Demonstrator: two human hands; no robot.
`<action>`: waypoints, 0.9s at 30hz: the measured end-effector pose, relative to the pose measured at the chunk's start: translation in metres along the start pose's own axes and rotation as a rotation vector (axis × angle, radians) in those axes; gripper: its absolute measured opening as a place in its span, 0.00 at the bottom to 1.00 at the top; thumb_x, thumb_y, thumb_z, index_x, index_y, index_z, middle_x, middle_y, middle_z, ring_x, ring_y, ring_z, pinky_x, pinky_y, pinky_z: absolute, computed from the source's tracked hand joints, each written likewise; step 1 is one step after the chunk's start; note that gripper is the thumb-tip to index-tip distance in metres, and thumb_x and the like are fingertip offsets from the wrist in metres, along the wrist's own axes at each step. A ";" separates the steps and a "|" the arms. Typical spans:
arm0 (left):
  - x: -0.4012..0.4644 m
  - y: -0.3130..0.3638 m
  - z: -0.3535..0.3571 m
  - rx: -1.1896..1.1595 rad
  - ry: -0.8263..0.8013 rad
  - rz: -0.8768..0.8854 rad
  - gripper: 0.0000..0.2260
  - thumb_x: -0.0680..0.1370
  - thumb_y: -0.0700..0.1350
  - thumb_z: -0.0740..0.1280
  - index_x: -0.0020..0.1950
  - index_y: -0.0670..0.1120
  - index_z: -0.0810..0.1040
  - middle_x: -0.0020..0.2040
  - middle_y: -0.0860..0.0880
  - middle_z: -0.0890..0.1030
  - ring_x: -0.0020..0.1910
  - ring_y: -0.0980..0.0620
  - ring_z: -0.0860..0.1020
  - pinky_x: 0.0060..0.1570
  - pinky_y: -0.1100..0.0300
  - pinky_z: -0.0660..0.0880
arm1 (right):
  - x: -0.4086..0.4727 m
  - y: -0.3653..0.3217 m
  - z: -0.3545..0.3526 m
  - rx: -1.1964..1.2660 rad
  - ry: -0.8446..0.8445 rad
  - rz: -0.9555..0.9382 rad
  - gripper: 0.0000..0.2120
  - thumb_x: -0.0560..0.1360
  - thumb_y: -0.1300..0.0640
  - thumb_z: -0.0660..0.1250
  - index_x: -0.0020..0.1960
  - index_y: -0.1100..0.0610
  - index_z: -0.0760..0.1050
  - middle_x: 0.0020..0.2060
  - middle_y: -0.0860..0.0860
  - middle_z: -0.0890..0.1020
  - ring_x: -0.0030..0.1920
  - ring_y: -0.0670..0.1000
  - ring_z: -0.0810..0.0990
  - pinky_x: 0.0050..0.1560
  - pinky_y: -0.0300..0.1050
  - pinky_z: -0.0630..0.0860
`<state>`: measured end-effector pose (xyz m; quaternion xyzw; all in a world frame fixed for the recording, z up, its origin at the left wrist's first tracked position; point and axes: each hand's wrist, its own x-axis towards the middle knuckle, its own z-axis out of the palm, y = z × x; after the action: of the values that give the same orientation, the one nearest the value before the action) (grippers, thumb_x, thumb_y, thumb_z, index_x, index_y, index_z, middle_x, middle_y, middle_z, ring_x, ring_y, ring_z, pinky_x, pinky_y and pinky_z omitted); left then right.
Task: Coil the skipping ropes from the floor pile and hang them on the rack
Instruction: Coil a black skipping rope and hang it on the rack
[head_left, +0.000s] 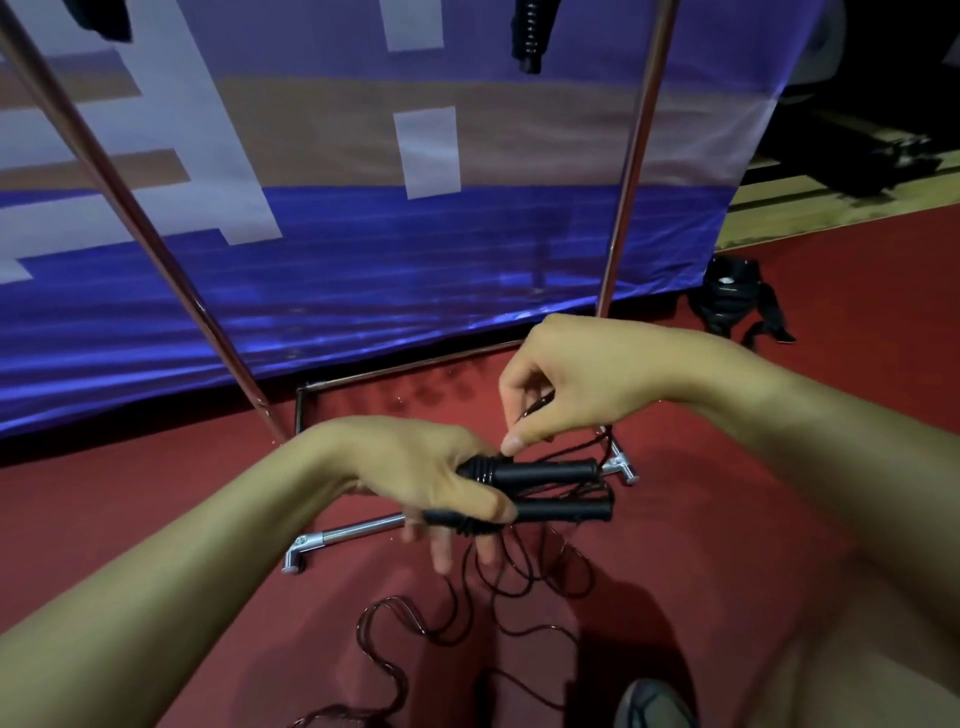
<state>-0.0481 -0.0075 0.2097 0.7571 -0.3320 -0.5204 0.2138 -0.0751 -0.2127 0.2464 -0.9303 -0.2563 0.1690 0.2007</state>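
Observation:
My left hand (421, 478) grips the two black handles (545, 488) of a skipping rope side by side, pointing right. Its thin dark cord (498, 587) hangs from the handles in loose loops and trails over the red floor toward me. My right hand (566, 384) is just above the handles and pinches a strand of the cord, its thumb tip touching the upper handle. The chrome rack (631, 171) stands right behind my hands; a black rope handle (527, 36) hangs from its top at the upper edge of view.
The rack's left upright (130, 208) slants across the view, and its base bars (343, 535) lie on the red floor (156, 493) under my hands. A blue printed banner (415, 249) stands behind. A black object (735, 296) lies at the right. My shoe (654, 706) shows below.

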 end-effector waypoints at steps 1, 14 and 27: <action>0.000 0.002 0.003 -0.079 0.012 0.002 0.06 0.84 0.47 0.65 0.53 0.45 0.78 0.53 0.45 0.87 0.41 0.44 0.87 0.32 0.58 0.81 | 0.000 -0.002 0.001 -0.042 0.055 -0.003 0.08 0.75 0.43 0.75 0.43 0.47 0.84 0.35 0.42 0.85 0.39 0.44 0.83 0.43 0.43 0.78; -0.010 -0.005 -0.002 -0.664 0.189 0.372 0.24 0.79 0.60 0.65 0.64 0.42 0.75 0.51 0.42 0.81 0.35 0.53 0.73 0.27 0.67 0.67 | -0.024 0.000 0.000 -0.003 0.262 -0.114 0.14 0.81 0.49 0.68 0.65 0.41 0.81 0.38 0.44 0.81 0.38 0.48 0.79 0.38 0.36 0.69; -0.002 0.017 -0.013 -0.950 0.577 0.363 0.17 0.86 0.54 0.59 0.55 0.42 0.77 0.40 0.44 0.77 0.27 0.54 0.65 0.20 0.67 0.55 | -0.019 -0.011 0.019 0.491 0.560 0.096 0.13 0.77 0.54 0.74 0.50 0.55 0.70 0.33 0.50 0.86 0.29 0.50 0.84 0.33 0.46 0.81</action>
<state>-0.0411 -0.0175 0.2272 0.6202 -0.1149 -0.3403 0.6974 -0.1030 -0.2086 0.2390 -0.8757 -0.0993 -0.0261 0.4718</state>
